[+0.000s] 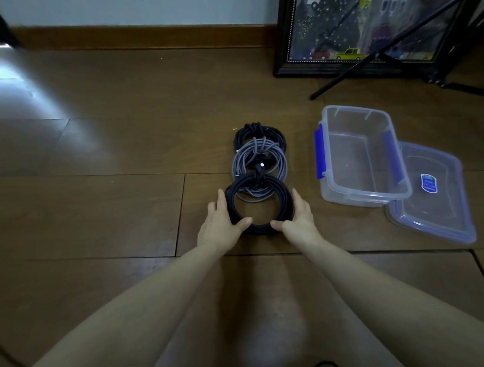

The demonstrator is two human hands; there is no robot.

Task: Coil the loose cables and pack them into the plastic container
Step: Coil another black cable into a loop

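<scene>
Three coiled cables lie in a row on the wooden floor: a black coil (245, 136) farthest away, a grey braided coil (257, 156) in the middle, and a black coil (281, 194) nearest me, each overlapping the one behind it. My left hand (220, 226) holds the nearest coil's left side and my right hand (300, 222) its right side. On each hand the fingers run along the outside and the thumb lies over the near rim. The clear plastic container (357, 109) with blue clips stands without its lid to the right of the coils, nothing inside.
The container's clear lid (431, 221), with a blue sticker, lies on the floor, tucked partly under the container's right side. A framed picture (281, 68) leans against the wall at the back right, with black tripod legs (341, 79) in front of it.
</scene>
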